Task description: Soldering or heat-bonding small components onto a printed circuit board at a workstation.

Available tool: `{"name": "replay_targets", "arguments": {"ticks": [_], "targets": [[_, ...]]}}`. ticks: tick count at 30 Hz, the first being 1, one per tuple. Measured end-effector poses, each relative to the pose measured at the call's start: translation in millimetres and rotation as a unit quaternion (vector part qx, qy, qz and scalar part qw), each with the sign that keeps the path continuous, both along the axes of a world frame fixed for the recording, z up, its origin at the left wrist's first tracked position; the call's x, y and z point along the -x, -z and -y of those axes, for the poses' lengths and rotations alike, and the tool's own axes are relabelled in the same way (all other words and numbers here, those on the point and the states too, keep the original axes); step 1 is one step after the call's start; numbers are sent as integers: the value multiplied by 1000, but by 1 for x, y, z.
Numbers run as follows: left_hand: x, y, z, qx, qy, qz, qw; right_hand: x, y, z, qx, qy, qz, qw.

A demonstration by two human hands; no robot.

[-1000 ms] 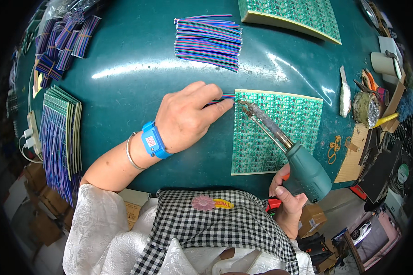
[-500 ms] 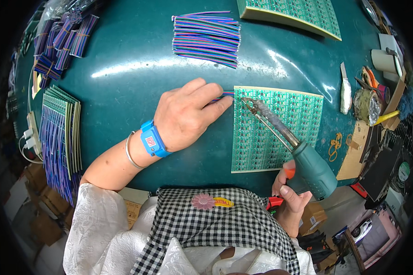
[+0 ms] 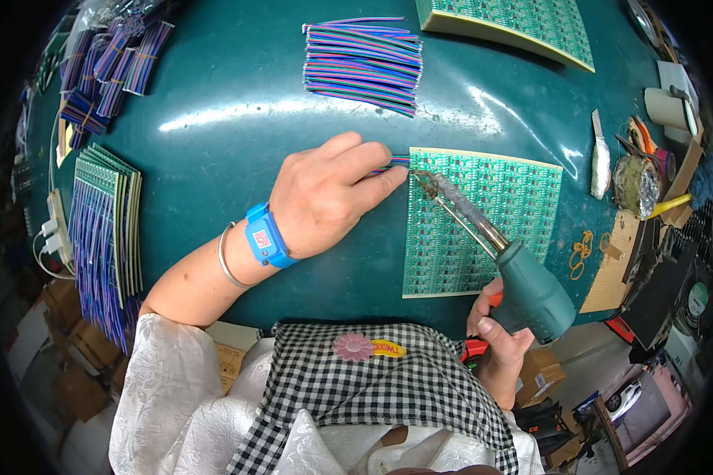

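Observation:
Between the thumb and fingers of my left hand [image 3: 331, 188] is pinched a short multicolour ribbon wire [image 3: 394, 161]. Its far end lies at the upper left edge of a green circuit board panel [image 3: 483, 229], flat on the table. My right hand [image 3: 499, 332] grips a green gun-shaped soldering iron [image 3: 531, 289], its handle partly hidden by the body. The iron's darkened tip touches or nearly touches the panel's left edge, right beside the wire end; the exact contact is too small to tell. A blue wrist strap [image 3: 267, 236] circles my left wrist.
A pile of ribbon wires [image 3: 363, 67] lies beyond my left hand. Stacked bare panels [image 3: 515, 28] stand at the far right. Panels with wires attached [image 3: 107, 229] sit at the left, below bundled wires [image 3: 119, 67]. Rubber bands [image 3: 581, 255] and a wrapped blade [image 3: 600, 158] lie at right.
The soldering iron has shifted slightly left, bringing its tip nearer the panel's left edge and the wire end. My left hand keeps its pinch on the wire.

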State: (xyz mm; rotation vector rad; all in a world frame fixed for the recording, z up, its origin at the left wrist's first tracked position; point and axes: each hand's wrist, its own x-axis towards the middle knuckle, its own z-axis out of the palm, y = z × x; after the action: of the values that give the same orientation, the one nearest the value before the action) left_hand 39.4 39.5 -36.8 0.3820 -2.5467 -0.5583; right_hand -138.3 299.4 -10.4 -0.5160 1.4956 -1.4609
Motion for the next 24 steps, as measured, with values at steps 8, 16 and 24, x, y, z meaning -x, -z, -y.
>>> {"name": "replay_targets", "arguments": {"ticks": [8, 16, 24], "targets": [[0, 1, 1, -3, 5, 1, 1000, 6, -5, 0, 18, -11, 40, 999], [0, 0, 1, 11, 12, 3, 1000, 2, 0, -1, -5, -10, 13, 1000], [0, -1, 0, 23, 13, 14, 1000, 7, -7, 1, 30, 0, 64, 998]]}}
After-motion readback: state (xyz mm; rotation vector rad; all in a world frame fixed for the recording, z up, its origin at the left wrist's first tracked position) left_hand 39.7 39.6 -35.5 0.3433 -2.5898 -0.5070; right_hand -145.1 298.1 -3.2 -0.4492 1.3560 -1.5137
